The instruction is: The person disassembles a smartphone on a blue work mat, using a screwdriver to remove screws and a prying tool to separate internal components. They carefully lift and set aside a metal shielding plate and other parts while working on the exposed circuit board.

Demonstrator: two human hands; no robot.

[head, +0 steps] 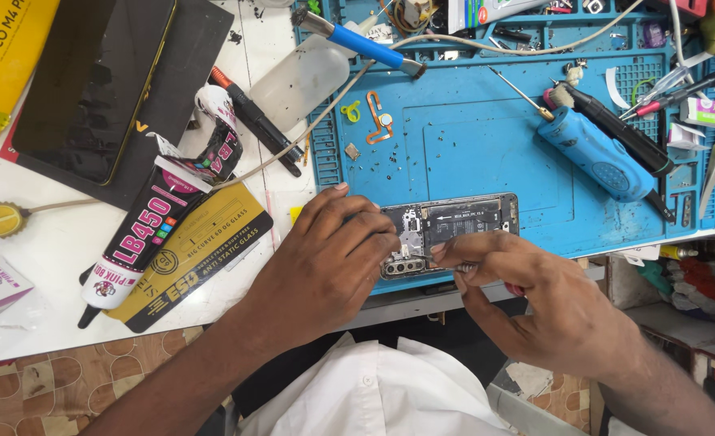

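White shirt front (374,387) fills the bottom of view, closest to the lens, between both forearms.

Left hand (325,266): fingers curled and pressed together over the left end of an opened smartphone (454,226), gripping it down. Fingertips cover the phone's left edge.

Right hand (535,299): thumb and forefinger pinch a thin metal tool (422,257), likely tweezers or a fine driver; its tip sits at the camera module (403,266) near the phone's lower left corner. A red bit of handle shows under the palm.

Phone lies back-off, circuit board exposed, long side across, at the near edge of the blue work mat (470,137). Its lower edge runs along the table's front lip, hands overhanging that lip.

Open room: bare mat directly behind the phone, with only small screws scattered. Further back an orange flex cable (379,117) and a blue-handled tool (370,44) on a cord. To the right, a blue electric screwdriver (595,153) with a black pen-shaped tool (624,133) beside it, well apart from the phone.

Left of the mat, on white tabletop: black glue tube (144,234) lying on a yellow-and-black flat package (204,250), near the left wrist. Dark phone screen (91,85) farther back left.
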